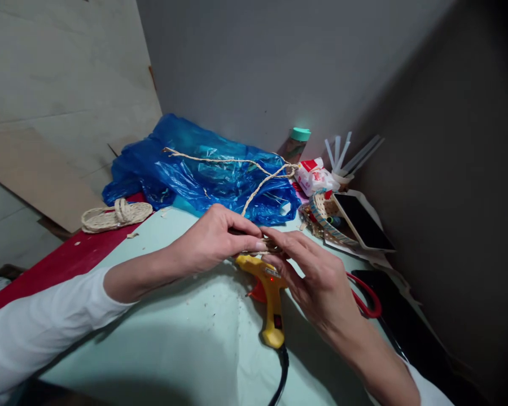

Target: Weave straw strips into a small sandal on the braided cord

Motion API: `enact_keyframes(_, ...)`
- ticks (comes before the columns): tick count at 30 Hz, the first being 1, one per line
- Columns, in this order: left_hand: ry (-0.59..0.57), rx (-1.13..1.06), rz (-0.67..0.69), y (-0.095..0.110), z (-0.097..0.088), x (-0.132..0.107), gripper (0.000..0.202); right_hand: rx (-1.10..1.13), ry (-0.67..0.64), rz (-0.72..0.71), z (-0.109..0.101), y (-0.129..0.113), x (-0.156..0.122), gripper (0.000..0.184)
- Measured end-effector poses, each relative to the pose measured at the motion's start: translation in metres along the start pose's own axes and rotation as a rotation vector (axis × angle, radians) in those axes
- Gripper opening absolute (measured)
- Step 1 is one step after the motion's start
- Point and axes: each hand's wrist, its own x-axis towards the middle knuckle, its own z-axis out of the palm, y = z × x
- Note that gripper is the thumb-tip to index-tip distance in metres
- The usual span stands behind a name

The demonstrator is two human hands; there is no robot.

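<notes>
A small piece of braided straw (271, 246) is pinched between both my hands above the table. My left hand (218, 235) grips its left side between thumb and fingers. On the other side, my right hand (311, 262) has its fingers and thumb closed on it; much of the piece is hidden. From it a loose straw cord (257, 194) runs up across the blue bag. Directly below lies a yellow glue gun (274, 307) with a small red light on, partly covered by my right hand. A miniature woven straw slipper (116, 216) rests to the left.
Behind my hands spreads a crumpled blue plastic bag (182, 166). At right are a small woven basket (319, 210), a dark-screened device (363, 219), a cup of glue sticks (342, 177) and a red looped handle (376, 304). A green-lidded bottle (300, 134) stands against the wall.
</notes>
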Motion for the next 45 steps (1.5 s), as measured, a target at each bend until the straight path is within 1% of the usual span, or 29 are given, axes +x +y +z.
enact_keyframes(2, -0.051, -0.052, -0.031, 0.000, -0.001, 0.001, 0.011, 0.019, 0.024, -0.015, 0.000, -0.002, -0.001, 0.031)
enact_keyframes(6, -0.183, -0.203, -0.072, -0.004, -0.002, 0.003, 0.016, 0.058, 0.062, 0.002, 0.000, -0.005, -0.002, 0.029)
enact_keyframes(10, -0.238, -0.333, -0.057, -0.008, -0.004, 0.002, 0.024, 0.082, 0.077, 0.038, 0.001, -0.005, -0.003, 0.025)
enact_keyframes(14, -0.295, -0.329, -0.041, -0.008, -0.011, 0.002, 0.023, 0.108, 0.073, 0.072, 0.000, -0.005, -0.004, 0.022)
enact_keyframes(16, -0.318, -0.254, -0.019, -0.006, -0.016, 0.004, 0.023, 0.142, 0.059, 0.116, -0.001, -0.005, -0.004, 0.021)
enact_keyframes(17, -0.323, -0.183, 0.009, -0.005, -0.019, 0.005, 0.023, 0.161, 0.048, 0.147, -0.001, -0.005, -0.004, 0.021)
enact_keyframes(19, -0.300, 0.007, 0.104, -0.002, -0.022, 0.006, 0.022, 0.196, 0.033, 0.216, -0.002, -0.004, -0.005, 0.022)
enact_keyframes(22, -0.199, 0.264, 0.290, 0.001, -0.022, 0.004, 0.022, 0.218, 0.039, 0.294, -0.002, -0.003, -0.006, 0.021)
enact_keyframes(26, -0.101, 0.531, 0.567, -0.004, -0.014, 0.000, 0.025, 0.217, 0.064, 0.311, -0.001, -0.003, -0.006, 0.022)
enact_keyframes(29, -0.037, 0.638, 0.738, -0.011, -0.008, -0.002, 0.024, 0.219, 0.090, 0.303, 0.001, -0.007, -0.006, 0.022)
enact_keyframes(32, 0.011, 0.665, 0.855, -0.015, -0.005, -0.002, 0.021, 0.195, 0.140, 0.269, 0.003, -0.011, -0.006, 0.019)
enact_keyframes(35, 0.048, 0.696, 0.925, -0.013, -0.005, -0.004, 0.018, 0.151, 0.174, 0.205, 0.004, -0.014, -0.006, 0.019)
enact_keyframes(39, 0.085, 0.732, 0.970, -0.012, -0.005, -0.006, 0.018, 0.157, 0.188, 0.145, 0.006, -0.016, -0.006, 0.022)
enact_keyframes(43, 0.156, 0.791, 0.993, -0.015, -0.003, -0.001, 0.017, 0.144, 0.212, 0.154, 0.008, -0.014, -0.006, 0.021)
enact_keyframes(45, 0.190, 0.792, 0.984, -0.015, -0.003, 0.000, 0.023, 0.122, 0.241, 0.164, 0.009, -0.011, -0.006, 0.020)
